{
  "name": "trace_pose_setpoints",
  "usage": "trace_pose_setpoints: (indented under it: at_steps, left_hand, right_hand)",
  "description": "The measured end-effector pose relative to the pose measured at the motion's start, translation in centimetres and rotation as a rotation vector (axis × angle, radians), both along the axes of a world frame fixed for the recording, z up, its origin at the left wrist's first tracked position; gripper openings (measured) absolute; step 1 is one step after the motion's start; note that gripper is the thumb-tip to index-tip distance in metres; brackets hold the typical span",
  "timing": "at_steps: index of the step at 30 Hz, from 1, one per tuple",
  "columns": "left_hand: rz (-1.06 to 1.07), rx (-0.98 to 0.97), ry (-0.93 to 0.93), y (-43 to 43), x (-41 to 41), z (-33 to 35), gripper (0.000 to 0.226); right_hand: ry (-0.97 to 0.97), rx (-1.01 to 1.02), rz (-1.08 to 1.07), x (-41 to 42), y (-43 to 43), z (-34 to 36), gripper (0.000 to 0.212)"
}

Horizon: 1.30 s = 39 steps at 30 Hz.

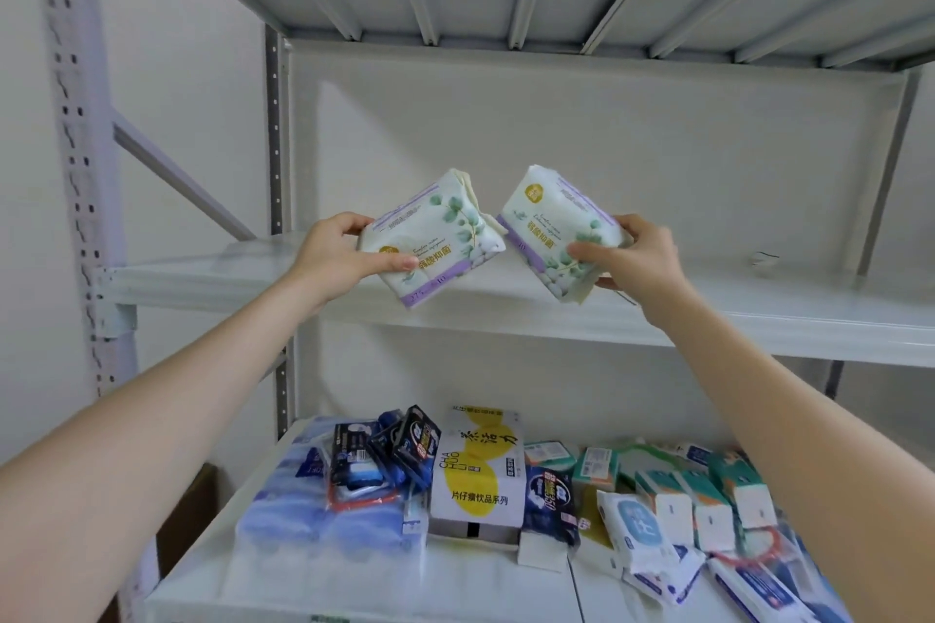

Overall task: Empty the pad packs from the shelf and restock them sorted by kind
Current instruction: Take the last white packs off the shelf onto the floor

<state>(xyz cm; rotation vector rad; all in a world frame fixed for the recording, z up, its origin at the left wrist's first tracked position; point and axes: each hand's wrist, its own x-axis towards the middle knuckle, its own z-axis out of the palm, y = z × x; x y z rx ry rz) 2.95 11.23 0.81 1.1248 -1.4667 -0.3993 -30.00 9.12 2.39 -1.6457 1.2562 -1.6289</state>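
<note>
Hands hold tilted leaf-print packs before the shelf (759, 314): left hand (336, 254) pinches the nine o'clock pack (436, 238), right hand (635, 259) pinches the three o'clock pack (554, 225).

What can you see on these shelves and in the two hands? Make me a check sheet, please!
Surface: middle shelf, white metal.
Job's things: two matching leaf-print pad packs, left pack and right pack, held up in front of the middle shelf.
Clutter: lower shelf holds a jumble: dark blue packs, white-and-yellow box, teal packs.
Hands: left hand grips left pack; right hand grips right pack.
Cables: nothing seen.
Surroundings: white wall, perforated upright.
</note>
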Motion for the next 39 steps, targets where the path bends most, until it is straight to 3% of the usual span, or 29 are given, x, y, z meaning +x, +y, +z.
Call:
trace_pose_setpoints:
  at_steps: [4,10,21,25,34,39]
  left_hand:
    - [-0.039,0.023,0.09,3.7,-0.3,-2.1,0.068]
    - [-0.069,0.074,0.054,9.2,-0.5,-5.9,0.08]
    - [-0.111,0.262,0.015,22.7,-3.5,-15.5,0.08]
    - [-0.021,0.321,-0.044,27.5,-5.0,-20.2,0.077]
    - [0.065,0.494,0.084,37.4,-9.2,-30.6,0.078]
    - [0.105,0.559,0.092,40.9,-10.0,-34.6,0.083]
  right_hand:
    - [-0.032,0.01,0.016,-0.7,4.2,-1.4,0.06]
    - [-0.07,0.001,0.045,-1.9,11.7,-4.5,0.049]
    - [-0.062,0.205,0.037,-5.8,23.8,-15.7,0.051]
    - [-0.063,0.279,0.068,-7.6,26.9,-20.4,0.051]
    - [-0.012,0.5,0.169,-10.8,33.9,-30.8,0.059]
    - [-0.049,0.583,0.205,-10.9,36.6,-35.1,0.053]
